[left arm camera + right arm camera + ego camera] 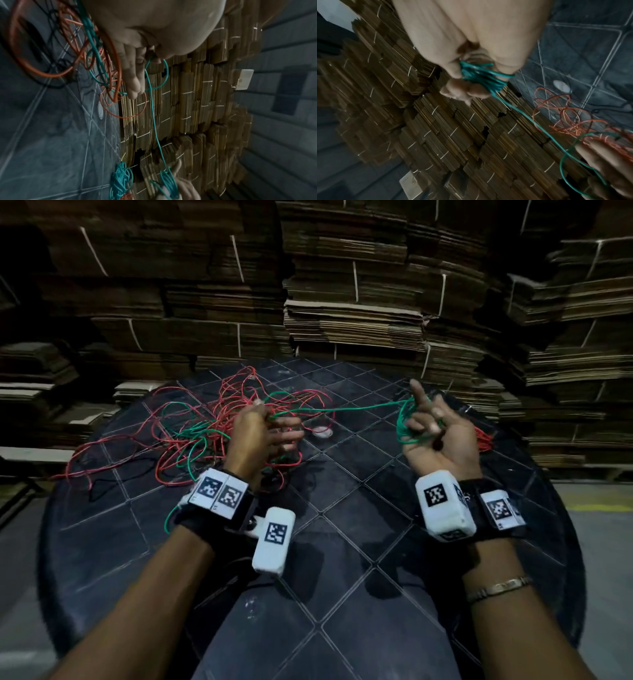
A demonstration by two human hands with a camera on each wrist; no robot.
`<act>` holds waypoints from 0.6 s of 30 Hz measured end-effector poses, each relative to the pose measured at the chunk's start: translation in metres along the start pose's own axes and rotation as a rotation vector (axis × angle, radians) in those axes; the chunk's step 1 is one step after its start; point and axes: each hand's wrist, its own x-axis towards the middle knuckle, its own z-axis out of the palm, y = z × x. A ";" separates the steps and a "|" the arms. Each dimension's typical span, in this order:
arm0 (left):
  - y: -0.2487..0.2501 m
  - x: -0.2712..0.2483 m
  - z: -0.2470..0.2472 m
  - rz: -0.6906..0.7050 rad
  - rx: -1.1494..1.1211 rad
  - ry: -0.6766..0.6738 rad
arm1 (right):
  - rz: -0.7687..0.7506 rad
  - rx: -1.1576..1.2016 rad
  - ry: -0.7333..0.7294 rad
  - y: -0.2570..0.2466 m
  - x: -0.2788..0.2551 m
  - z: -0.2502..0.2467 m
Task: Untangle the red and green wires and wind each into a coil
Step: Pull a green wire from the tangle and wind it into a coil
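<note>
The green wire (342, 407) runs taut between the two hands above the dark bench (359, 542). The right hand (442, 433), palm up at the right, has its fingers curled through a bundle of green loops, seemingly serving as the former for the coil. The left hand (263, 436) is over the tangle at the left, thumb and forefinger pinching the green strand, its other fingers loosely spread; this likely feeds the wire out and keeps it under tension. The red wire (191, 419) lies loose and knotted with the remaining green across the far left of the bench. A finished-looking green bundle (121, 180) rests near the right hand. Bundled flattened cardboard (352, 302) is stacked behind.
</note>
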 end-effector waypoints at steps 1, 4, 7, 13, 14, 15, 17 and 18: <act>0.000 -0.001 0.003 0.000 0.021 -0.037 | -0.054 0.102 0.037 0.000 0.003 -0.001; 0.002 -0.009 0.009 0.052 0.145 -0.157 | -0.138 0.359 0.097 -0.008 0.010 -0.011; 0.003 -0.016 0.008 0.103 0.281 -0.314 | -0.149 0.361 0.196 -0.016 0.018 -0.018; 0.003 -0.021 0.002 0.293 0.381 -0.586 | -0.262 -0.570 0.448 0.017 0.023 -0.014; 0.003 -0.020 0.001 0.329 0.389 -0.583 | -0.122 -0.794 0.398 0.016 0.017 -0.012; 0.002 -0.018 0.000 0.362 0.390 -0.566 | 0.058 -1.007 0.306 0.017 0.010 -0.009; 0.000 -0.014 -0.002 0.427 0.395 -0.523 | 0.342 -1.194 0.103 0.023 -0.004 0.002; 0.000 -0.013 -0.002 0.447 0.389 -0.500 | 0.423 -1.175 0.039 0.029 -0.008 0.007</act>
